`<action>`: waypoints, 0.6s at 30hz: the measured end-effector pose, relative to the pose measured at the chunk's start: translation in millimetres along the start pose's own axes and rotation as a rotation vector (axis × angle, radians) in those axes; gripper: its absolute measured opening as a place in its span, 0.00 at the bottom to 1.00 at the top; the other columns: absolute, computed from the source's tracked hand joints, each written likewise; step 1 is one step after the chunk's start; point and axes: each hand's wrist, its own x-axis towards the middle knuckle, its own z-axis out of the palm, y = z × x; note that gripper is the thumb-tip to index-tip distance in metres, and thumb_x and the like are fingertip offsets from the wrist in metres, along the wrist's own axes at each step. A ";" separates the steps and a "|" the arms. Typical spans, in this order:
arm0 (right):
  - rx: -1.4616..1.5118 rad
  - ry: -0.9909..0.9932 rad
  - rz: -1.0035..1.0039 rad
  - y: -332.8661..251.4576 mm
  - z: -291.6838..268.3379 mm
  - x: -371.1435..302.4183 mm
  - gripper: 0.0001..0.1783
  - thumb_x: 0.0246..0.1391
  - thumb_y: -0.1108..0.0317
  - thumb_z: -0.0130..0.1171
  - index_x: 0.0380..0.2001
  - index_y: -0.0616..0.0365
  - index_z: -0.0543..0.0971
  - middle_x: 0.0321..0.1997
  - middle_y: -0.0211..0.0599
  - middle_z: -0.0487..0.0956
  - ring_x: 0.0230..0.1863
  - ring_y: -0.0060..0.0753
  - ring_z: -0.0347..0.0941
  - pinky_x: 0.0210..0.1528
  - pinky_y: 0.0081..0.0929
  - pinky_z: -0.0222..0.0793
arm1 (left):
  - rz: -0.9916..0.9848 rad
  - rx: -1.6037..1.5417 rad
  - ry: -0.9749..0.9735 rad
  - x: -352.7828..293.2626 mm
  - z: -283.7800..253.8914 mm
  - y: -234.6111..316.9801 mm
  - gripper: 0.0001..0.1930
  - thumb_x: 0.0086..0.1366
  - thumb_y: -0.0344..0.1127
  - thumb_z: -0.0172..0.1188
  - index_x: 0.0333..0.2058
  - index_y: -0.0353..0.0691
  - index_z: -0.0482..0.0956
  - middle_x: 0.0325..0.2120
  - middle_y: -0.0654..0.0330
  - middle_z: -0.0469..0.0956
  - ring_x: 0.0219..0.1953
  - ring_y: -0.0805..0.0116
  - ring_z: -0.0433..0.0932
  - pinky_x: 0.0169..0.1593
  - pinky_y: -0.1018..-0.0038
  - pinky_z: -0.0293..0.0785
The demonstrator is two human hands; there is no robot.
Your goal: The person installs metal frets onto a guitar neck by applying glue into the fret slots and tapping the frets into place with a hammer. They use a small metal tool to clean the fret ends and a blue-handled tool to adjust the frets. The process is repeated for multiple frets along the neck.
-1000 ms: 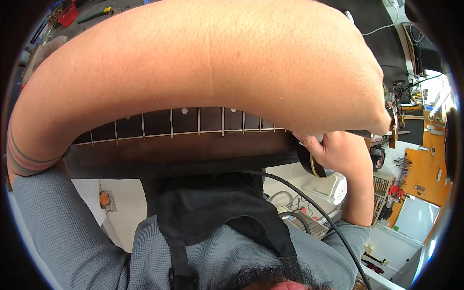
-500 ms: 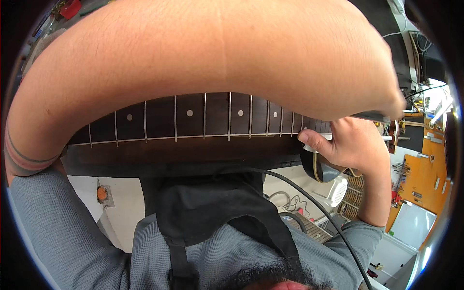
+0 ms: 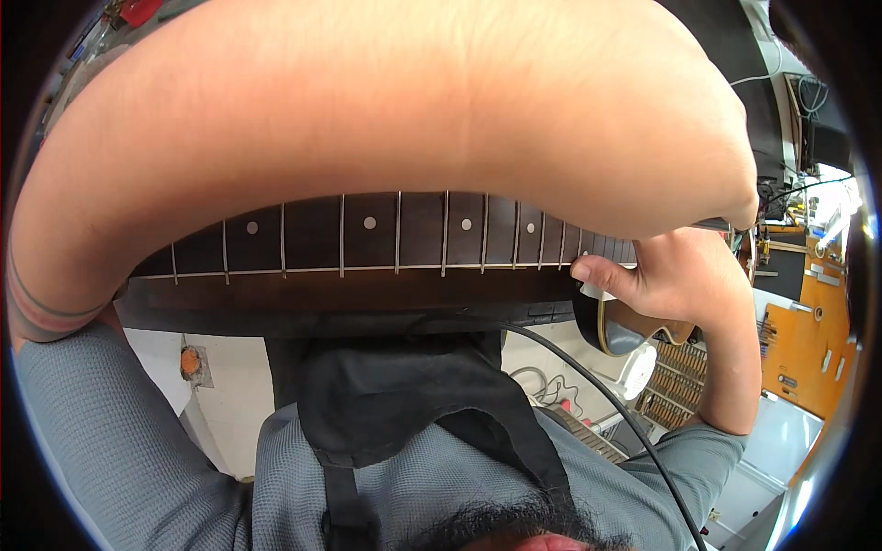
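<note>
A guitar lies across in front of me, its dark fretboard [image 3: 308, 234] with metal frets and round pale dots running left to right. My left forearm arches over it and hides its far side. My left hand [image 3: 735, 197] is bent down at the far right, fingers curled and mostly hidden; a dark narrow edge shows beside them, too little to name. Below it, my right hand [image 3: 684, 275] grips the guitar where the neck meets the glossy dark body [image 3: 625, 331]. Its thumb presses the fretboard's near edge beside a small white piece [image 3: 597, 292]; its other fingers are hidden.
A black cable [image 3: 588, 372] runs from the neck's near side down past my black apron [image 3: 386, 395]. To the right, an orange board [image 3: 804, 340] carries tools, above a slatted floor grate [image 3: 675, 372]. A white appliance [image 3: 634, 372] stands below the guitar body.
My left hand has drawn slightly left, and less of the dark edge beside it shows. The fretboard and my right hand sit slightly lower and farther right in view.
</note>
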 end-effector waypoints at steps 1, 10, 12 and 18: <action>-0.004 0.055 -0.064 10.5 10.4 -0.1 0.40 0.61 0.35 0.72 0.60 0.61 0.86 0.48 0.63 0.88 0.53 0.69 0.86 0.56 0.56 0.81 | 0.001 -0.006 -0.001 1.3 0.9 -0.6 0.26 0.67 0.25 0.65 0.64 0.35 0.76 0.36 0.46 0.85 0.38 0.56 0.85 0.38 0.62 0.79; 0.013 0.175 -0.206 13.9 13.2 0.4 0.47 0.61 0.31 0.69 0.64 0.65 0.80 0.47 0.65 0.86 0.54 0.70 0.85 0.57 0.56 0.81 | -0.052 0.012 -0.031 -1.0 -12.9 5.1 0.27 0.68 0.24 0.64 0.66 0.37 0.76 0.38 0.48 0.84 0.39 0.59 0.84 0.38 0.63 0.77; 0.020 0.201 -0.226 15.4 13.3 -1.3 0.50 0.61 0.30 0.68 0.65 0.68 0.76 0.51 0.68 0.84 0.58 0.70 0.82 0.61 0.56 0.77 | -0.088 0.030 -0.051 -4.3 -23.7 8.7 0.27 0.68 0.24 0.64 0.66 0.37 0.76 0.38 0.48 0.84 0.39 0.59 0.84 0.38 0.63 0.77; 0.138 0.137 -0.258 31.6 10.8 4.9 0.53 0.67 0.30 0.63 0.68 0.75 0.69 0.63 0.72 0.76 0.72 0.69 0.71 0.76 0.50 0.66 | -0.307 0.164 -0.107 -39.7 -75.5 63.7 0.28 0.69 0.24 0.63 0.68 0.38 0.76 0.39 0.49 0.84 0.40 0.61 0.83 0.39 0.64 0.76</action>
